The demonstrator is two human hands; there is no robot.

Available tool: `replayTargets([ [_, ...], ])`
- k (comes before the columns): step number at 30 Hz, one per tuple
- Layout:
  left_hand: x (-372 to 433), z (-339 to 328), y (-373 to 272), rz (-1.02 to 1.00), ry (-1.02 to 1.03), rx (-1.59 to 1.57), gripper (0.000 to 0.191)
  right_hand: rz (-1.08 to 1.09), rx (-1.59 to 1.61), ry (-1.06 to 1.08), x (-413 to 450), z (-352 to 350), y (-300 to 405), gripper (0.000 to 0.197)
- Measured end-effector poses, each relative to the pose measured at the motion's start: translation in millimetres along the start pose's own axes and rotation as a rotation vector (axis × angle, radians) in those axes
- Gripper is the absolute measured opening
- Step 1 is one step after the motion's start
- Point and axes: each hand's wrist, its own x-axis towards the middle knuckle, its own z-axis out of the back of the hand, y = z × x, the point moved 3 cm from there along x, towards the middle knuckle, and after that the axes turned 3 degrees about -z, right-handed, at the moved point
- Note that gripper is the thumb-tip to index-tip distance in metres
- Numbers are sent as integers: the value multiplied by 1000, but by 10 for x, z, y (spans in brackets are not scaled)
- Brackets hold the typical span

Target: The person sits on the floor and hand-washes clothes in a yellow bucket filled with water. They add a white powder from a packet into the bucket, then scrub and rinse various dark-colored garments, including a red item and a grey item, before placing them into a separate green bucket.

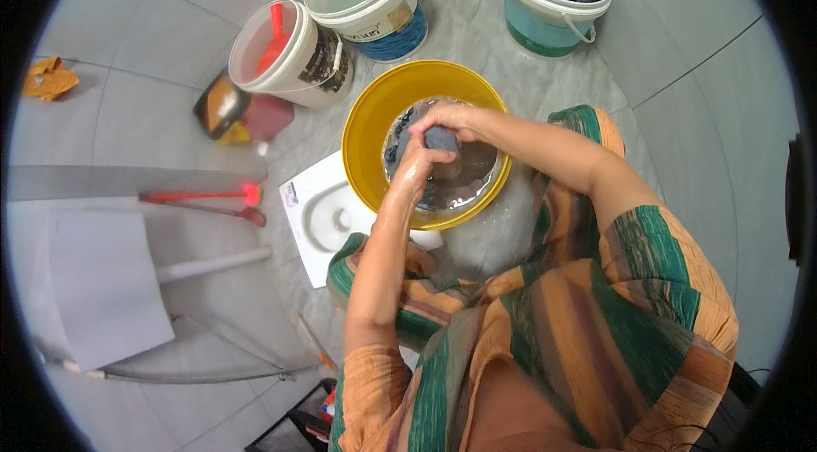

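Note:
A wet grey cloth (442,143) is bunched between my two hands over a round yellow tub (370,108). My left hand (417,161) grips it from the near left, thumb laid across the front. From above and to the right, my right hand (450,119) closes round the same cloth. Below them, murky water (472,174) with foam lies in the tub, and dark cloth shows in it along the left side. Much of the cloth's shape is hidden by my fingers.
Behind the tub stand a water-filled white bucket (399,2), a bucket (322,66) with a red scoop (273,53), and a bucket (542,24) of dark and red cloth. A squat toilet pan (313,248) lies left, partly under the tub. Brushes (210,196) and a washbasin (105,286) are farther left.

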Motion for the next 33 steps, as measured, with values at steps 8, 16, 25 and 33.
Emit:
replayTargets([
  [8,309,544,647,364,-453,-614,51,282,-517,-569,318,166,-200,25],
  [16,573,1039,806,317,216,-869,49,724,-1098,-316,-520,-942,-466,36],
  [25,310,482,321,-76,-179,-664,25,726,-1075,-654,1,-455,-99,30],
  [33,253,335,219,53,-416,-570,23,628,-1048,-564,194,-2,-38,26],
])
